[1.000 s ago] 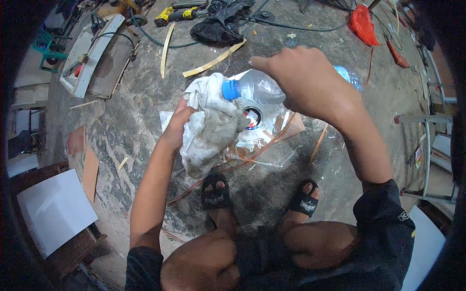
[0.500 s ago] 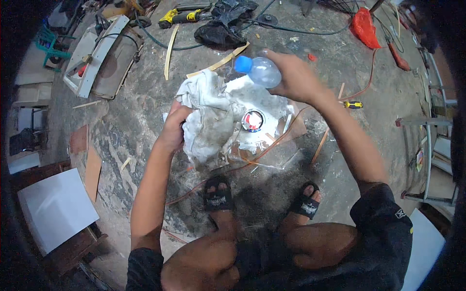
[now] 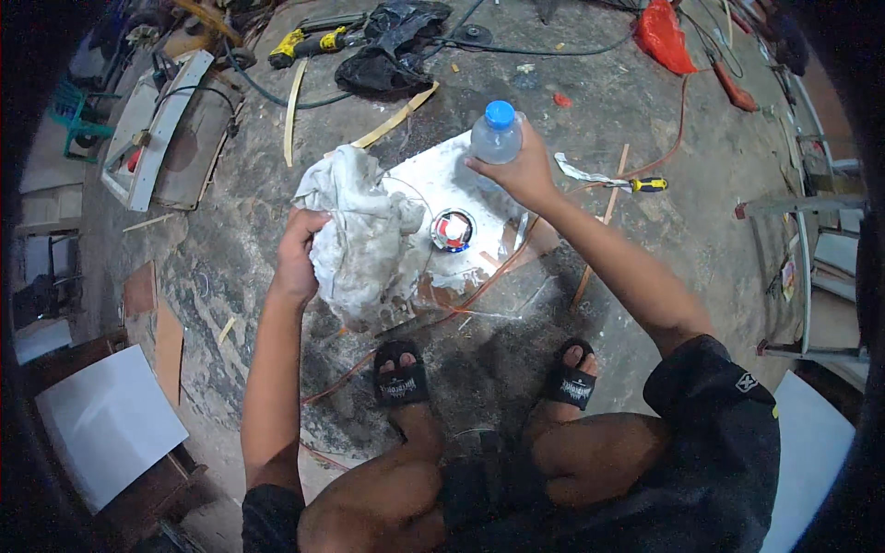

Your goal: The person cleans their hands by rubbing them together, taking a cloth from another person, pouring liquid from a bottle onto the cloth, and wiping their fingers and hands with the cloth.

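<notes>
My left hand (image 3: 297, 253) is closed on a crumpled, stained white rag (image 3: 355, 244), which hangs over the floor and hides part of what lies behind it. My right hand (image 3: 524, 173) wraps round a clear plastic bottle (image 3: 496, 146) with a blue cap (image 3: 500, 114). The bottle stands upright in my grip, its cap facing up. Between the hands, a small open round can (image 3: 453, 229) with red, white and blue on it rests on a white-smeared board (image 3: 433, 180).
An orange cord (image 3: 516, 253) runs beside the board. A screwdriver (image 3: 648, 184) with a yellow and black handle lies to the right. Further off are a yellow and black power tool (image 3: 309, 44), a black plastic bag (image 3: 392, 55) and a red bag (image 3: 666, 41). Wood strips lie about.
The bottle has gone from tilted, cap toward the left, to upright. The rag and my left hand have shifted slightly left in view. A screwdriver blade and white strip now show past my right hand.
</notes>
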`<act>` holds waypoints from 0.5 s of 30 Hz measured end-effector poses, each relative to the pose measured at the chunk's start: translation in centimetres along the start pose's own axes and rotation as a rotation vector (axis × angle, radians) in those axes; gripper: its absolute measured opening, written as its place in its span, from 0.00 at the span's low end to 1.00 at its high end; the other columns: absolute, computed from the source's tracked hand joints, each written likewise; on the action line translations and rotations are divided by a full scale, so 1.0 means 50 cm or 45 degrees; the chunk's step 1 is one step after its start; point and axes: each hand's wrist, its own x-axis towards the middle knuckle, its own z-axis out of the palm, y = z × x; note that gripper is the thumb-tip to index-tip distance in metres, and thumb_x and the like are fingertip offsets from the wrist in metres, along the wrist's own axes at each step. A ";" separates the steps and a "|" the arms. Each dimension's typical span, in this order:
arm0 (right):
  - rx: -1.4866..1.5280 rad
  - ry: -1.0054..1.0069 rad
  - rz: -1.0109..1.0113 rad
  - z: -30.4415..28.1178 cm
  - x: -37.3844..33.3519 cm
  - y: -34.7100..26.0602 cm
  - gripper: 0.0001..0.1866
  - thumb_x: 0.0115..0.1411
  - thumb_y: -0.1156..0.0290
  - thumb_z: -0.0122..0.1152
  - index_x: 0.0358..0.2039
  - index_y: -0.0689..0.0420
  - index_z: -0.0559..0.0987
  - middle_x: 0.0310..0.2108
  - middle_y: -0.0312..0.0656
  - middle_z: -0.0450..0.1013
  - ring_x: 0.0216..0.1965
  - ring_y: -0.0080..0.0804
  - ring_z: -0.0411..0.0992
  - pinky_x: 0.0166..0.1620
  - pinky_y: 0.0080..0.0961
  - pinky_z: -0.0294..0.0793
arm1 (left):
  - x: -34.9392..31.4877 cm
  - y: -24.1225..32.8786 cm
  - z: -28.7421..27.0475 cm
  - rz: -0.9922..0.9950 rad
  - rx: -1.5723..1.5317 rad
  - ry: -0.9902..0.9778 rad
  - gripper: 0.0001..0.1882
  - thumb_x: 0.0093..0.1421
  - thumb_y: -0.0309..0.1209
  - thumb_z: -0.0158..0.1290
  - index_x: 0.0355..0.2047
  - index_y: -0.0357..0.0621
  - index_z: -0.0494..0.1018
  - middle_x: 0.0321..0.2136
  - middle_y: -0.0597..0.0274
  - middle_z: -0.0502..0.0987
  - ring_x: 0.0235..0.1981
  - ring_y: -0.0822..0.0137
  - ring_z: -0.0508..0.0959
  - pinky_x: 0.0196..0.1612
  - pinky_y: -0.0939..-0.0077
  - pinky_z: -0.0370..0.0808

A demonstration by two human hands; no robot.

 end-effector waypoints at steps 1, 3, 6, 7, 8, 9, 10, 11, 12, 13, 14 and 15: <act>-0.006 0.005 0.005 -0.004 -0.004 0.001 0.36 0.38 0.59 0.79 0.45 0.58 0.70 0.42 0.44 0.73 0.45 0.37 0.72 0.49 0.32 0.70 | 0.004 -0.003 -0.001 -0.005 0.000 -0.007 0.21 0.53 0.39 0.47 0.41 0.34 0.72 0.36 0.52 0.78 0.37 0.59 0.78 0.47 0.67 0.74; -0.071 -0.006 -0.005 -0.010 -0.016 0.000 0.37 0.37 0.58 0.79 0.46 0.57 0.71 0.42 0.43 0.73 0.46 0.36 0.72 0.49 0.32 0.69 | 0.007 -0.010 -0.002 0.007 0.060 0.013 0.22 0.53 0.40 0.47 0.42 0.35 0.72 0.36 0.52 0.78 0.37 0.59 0.78 0.46 0.68 0.74; -0.059 -0.078 0.094 -0.026 -0.029 0.014 0.39 0.39 0.61 0.78 0.51 0.57 0.68 0.46 0.45 0.70 0.50 0.37 0.69 0.53 0.33 0.67 | 0.008 -0.012 0.022 -0.022 0.016 0.036 0.22 0.53 0.40 0.47 0.42 0.35 0.72 0.36 0.52 0.78 0.37 0.59 0.78 0.46 0.68 0.74; -0.062 -0.074 0.093 -0.035 -0.043 0.017 0.39 0.39 0.61 0.78 0.51 0.57 0.68 0.46 0.45 0.70 0.50 0.37 0.69 0.53 0.33 0.67 | 0.004 -0.008 0.036 -0.020 0.015 0.030 0.22 0.53 0.40 0.47 0.42 0.35 0.72 0.36 0.52 0.78 0.37 0.59 0.78 0.46 0.68 0.74; -0.049 0.033 0.045 -0.043 -0.069 0.020 0.39 0.44 0.56 0.73 0.53 0.58 0.66 0.49 0.47 0.68 0.53 0.39 0.66 0.56 0.34 0.64 | 0.000 -0.003 0.053 -0.038 0.007 0.045 0.22 0.53 0.40 0.47 0.42 0.35 0.72 0.37 0.52 0.77 0.37 0.59 0.78 0.46 0.67 0.74; -0.034 0.139 -0.002 -0.050 -0.098 0.022 0.40 0.48 0.52 0.69 0.55 0.59 0.64 0.53 0.49 0.65 0.56 0.41 0.63 0.58 0.35 0.61 | -0.005 0.005 0.066 -0.056 -0.002 0.061 0.23 0.53 0.40 0.48 0.43 0.35 0.71 0.38 0.52 0.77 0.38 0.59 0.78 0.46 0.67 0.74; 0.523 0.019 0.248 -0.058 -0.129 0.002 0.40 0.53 0.46 0.59 0.58 0.61 0.61 0.56 0.51 0.62 0.59 0.43 0.60 0.61 0.36 0.58 | -0.019 0.019 0.067 -0.063 0.006 0.062 0.23 0.53 0.40 0.48 0.43 0.35 0.71 0.38 0.52 0.77 0.38 0.59 0.78 0.46 0.67 0.74; 1.064 -0.101 0.494 -0.080 -0.153 -0.038 0.42 0.58 0.39 0.48 0.60 0.63 0.58 0.59 0.53 0.59 0.61 0.44 0.57 0.63 0.37 0.55 | -0.038 0.035 0.075 -0.068 0.082 -0.022 0.21 0.54 0.36 0.46 0.44 0.35 0.70 0.40 0.53 0.76 0.41 0.62 0.76 0.48 0.70 0.72; 1.396 -0.133 0.675 -0.093 -0.170 -0.087 0.45 0.59 0.35 0.36 0.62 0.64 0.56 0.60 0.53 0.58 0.62 0.44 0.56 0.63 0.38 0.53 | -0.062 0.054 0.088 -0.074 0.165 -0.090 0.20 0.54 0.32 0.44 0.46 0.35 0.69 0.43 0.55 0.74 0.44 0.66 0.74 0.49 0.72 0.69; 1.711 -0.157 0.861 -0.115 -0.179 -0.140 0.49 0.59 0.31 0.24 0.63 0.65 0.54 0.61 0.53 0.57 0.63 0.44 0.56 0.64 0.39 0.52 | -0.088 0.069 0.147 0.103 0.331 0.019 0.22 0.52 0.31 0.44 0.46 0.33 0.70 0.44 0.54 0.74 0.45 0.64 0.74 0.51 0.72 0.68; 1.818 -0.185 0.867 -0.140 -0.180 -0.193 0.50 0.59 0.30 0.21 0.64 0.65 0.52 0.62 0.54 0.56 0.63 0.44 0.55 0.64 0.40 0.51 | -0.104 0.087 0.181 0.095 0.325 0.016 0.22 0.52 0.31 0.44 0.46 0.33 0.70 0.44 0.54 0.74 0.45 0.64 0.74 0.51 0.72 0.68; 1.928 -0.214 0.869 -0.152 -0.179 -0.226 0.52 0.58 0.29 0.18 0.65 0.66 0.50 0.63 0.54 0.55 0.64 0.44 0.55 0.65 0.40 0.50 | -0.111 0.097 0.202 0.273 0.554 -0.091 0.22 0.51 0.31 0.44 0.45 0.32 0.71 0.45 0.54 0.74 0.45 0.63 0.74 0.52 0.71 0.68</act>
